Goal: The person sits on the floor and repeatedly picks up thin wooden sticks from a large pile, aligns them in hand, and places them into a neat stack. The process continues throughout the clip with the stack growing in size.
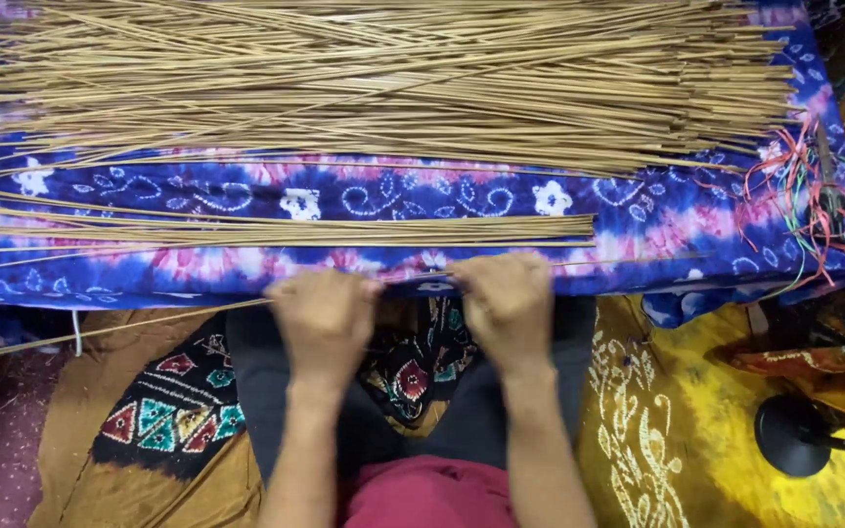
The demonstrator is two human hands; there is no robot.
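two hands working thin sticks over a patterned cloth.

our widest thing is the blue and pink tie-dyed cloth (422, 196), spread across the whole view, and on its far half lies a big heap of thin tan sticks (374, 78), all running side to side. nearer to us a smaller bundle of sticks (276, 230) lies flat on the cloth, well apart from the heap. at the cloth's right end sits a tangle of coloured threads (814, 196), and lower right a black lamp base (799, 435) rests on the yellow mat (696, 460). our left hand (323, 318) and right hand (506, 298) are side by side at the cloth's near edge, fingers curled together around one long stick (198, 315) that juts out leftward.
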